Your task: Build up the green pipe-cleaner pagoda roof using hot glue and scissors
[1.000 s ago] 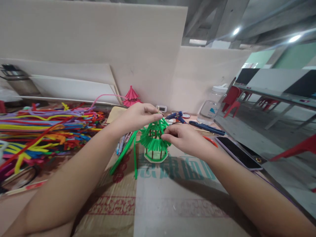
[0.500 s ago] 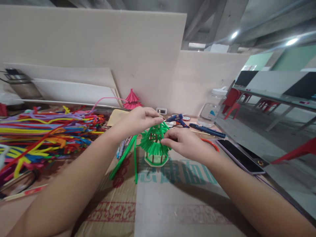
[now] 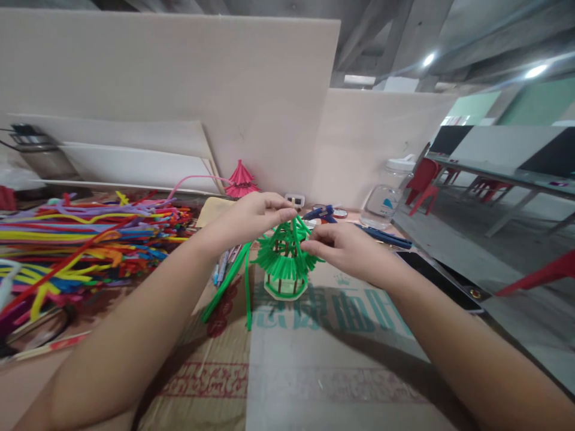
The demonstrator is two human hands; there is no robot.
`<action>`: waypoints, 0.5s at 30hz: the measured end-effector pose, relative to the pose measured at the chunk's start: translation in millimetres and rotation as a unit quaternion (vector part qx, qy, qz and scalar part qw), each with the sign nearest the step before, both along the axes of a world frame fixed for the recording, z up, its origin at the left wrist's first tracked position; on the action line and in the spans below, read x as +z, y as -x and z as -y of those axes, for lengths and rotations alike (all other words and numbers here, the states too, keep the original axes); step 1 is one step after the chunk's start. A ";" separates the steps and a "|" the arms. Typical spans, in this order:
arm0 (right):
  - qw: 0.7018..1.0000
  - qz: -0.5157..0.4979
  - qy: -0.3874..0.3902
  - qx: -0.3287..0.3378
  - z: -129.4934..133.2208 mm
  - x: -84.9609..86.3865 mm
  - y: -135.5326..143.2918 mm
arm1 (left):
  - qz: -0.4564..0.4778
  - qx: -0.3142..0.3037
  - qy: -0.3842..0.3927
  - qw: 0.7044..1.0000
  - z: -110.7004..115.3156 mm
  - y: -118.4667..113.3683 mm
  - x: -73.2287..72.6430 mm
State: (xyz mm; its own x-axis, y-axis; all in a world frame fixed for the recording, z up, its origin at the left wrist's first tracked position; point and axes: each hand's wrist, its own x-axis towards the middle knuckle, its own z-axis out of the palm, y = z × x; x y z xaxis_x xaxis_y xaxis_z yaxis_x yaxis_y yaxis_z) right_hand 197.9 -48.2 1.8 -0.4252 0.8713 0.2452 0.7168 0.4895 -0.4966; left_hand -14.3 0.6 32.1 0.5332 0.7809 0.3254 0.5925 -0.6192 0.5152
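A small green pagoda model [image 3: 282, 267] with a fringed pipe-cleaner roof, brown posts and an eight-sided base stands upright on the cardboard. My left hand [image 3: 258, 216] is closed at its peak, thumb and fingers pinching the tops of the green pipe cleaners beside a thin wooden stick [image 3: 293, 204]. At the roof's right side, my right hand [image 3: 348, 246] has thumb and forefinger pinched around a green pipe cleaner [image 3: 296, 232] that slopes down from the peak. Loose green pipe cleaners [image 3: 227, 281] lie left of the model.
Many coloured pipe cleaners [image 3: 90, 239] are heaped on the left. Behind stands a pink pagoda roof [image 3: 241, 179]. A blue glue gun [image 3: 320, 213], a clear bottle [image 3: 383, 194], a dark blue tool [image 3: 386, 236] and a phone [image 3: 438, 281] lie to the right.
My right hand has shifted slightly right and up, away from the roof, and now hides the orange curved piece. My left hand stays at the peak.
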 end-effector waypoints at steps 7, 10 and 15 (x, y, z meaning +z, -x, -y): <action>0.991 -0.077 -0.064 -0.091 -20.2 4.5 -24.8 | 0.075 -0.023 -0.016 0.997 -15.9 13.0 -4.7; 0.984 -0.128 -0.072 -0.105 -33.4 -29.9 -30.2 | 0.046 0.002 -0.016 0.999 -19.6 19.9 -12.6; 0.990 -0.131 -0.024 -0.046 -23.8 -94.7 -33.4 | -0.049 -0.066 0.036 0.996 -18.4 40.5 -24.3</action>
State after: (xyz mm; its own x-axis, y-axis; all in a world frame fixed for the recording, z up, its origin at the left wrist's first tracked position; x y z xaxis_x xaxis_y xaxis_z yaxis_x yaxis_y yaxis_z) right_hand 231.2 -24.4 -93.0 -0.2608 0.8883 0.3780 0.6099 0.4551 -0.6488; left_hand -54.8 19.0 7.7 0.6588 0.7216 0.2130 0.5582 -0.6586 0.5047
